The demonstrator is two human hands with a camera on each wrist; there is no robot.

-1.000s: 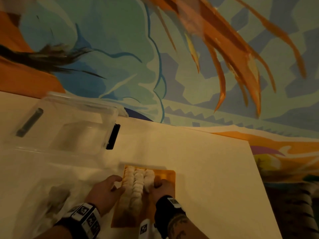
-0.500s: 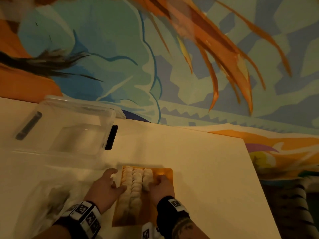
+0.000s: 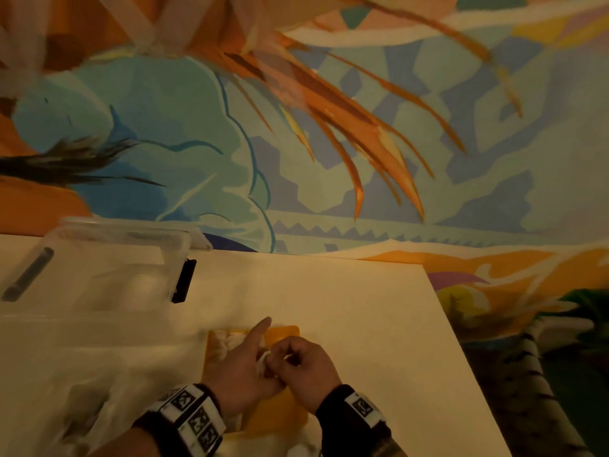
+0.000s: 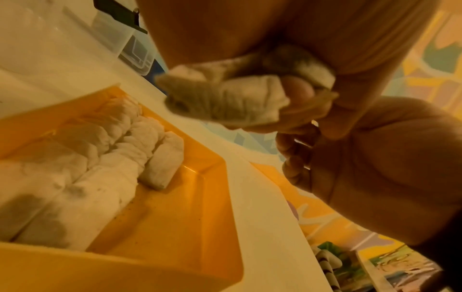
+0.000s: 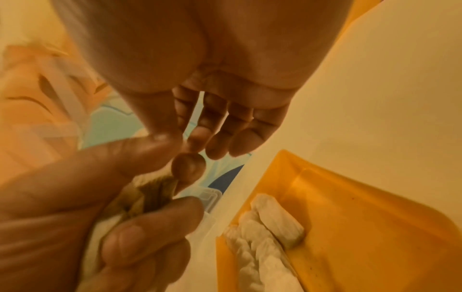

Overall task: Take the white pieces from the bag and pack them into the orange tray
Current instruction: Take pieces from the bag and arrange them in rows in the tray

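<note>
White table, orange tray lengthwise away, both hands' grip on white piece.

Low centre of the head view, both hands meet above the tray (pieces inside, filling its left part); the bin sits upper left on the table.

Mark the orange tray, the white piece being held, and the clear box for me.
orange tray (image 4: 175, 213): left wrist view, bare floor of the tray.
white piece (image 4: 240, 98): left wrist view, middle of the held wad.
clear box (image 3: 108, 275): head view, its see-through near wall.
</note>
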